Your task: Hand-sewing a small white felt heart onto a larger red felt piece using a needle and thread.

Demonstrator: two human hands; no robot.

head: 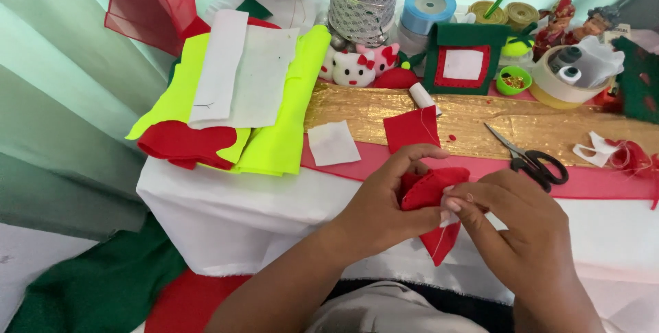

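Both hands meet over the front edge of the bench [226, 202], which is covered with a white cloth. The left hand [384, 202] is closed on a folded red felt piece [427, 192]; its thumb lies on top and its fingers curl around the left side. The right hand [525, 223] touches the same piece from the right, and its grip is narrow: the fingertips [453, 204] are pinched together at the felt edge. A pointed end of the felt hangs down between the two hands, and a thin thread seems to run along it, but it is too fine to be sure. Just behind the hands, a red felt square [410, 129] lies partly on a gold cloth strip [480, 117]. A small white square [333, 143] lies to its left. Black scissors [532, 158] rest on the bench to the right, near the right hand but apart from it. At the back left is a pile of yellow-green, red and white felt sheets [274, 120]. At the back stand a blue ribbon roll [427, 9] and a green felt frame [463, 58] with a white middle.
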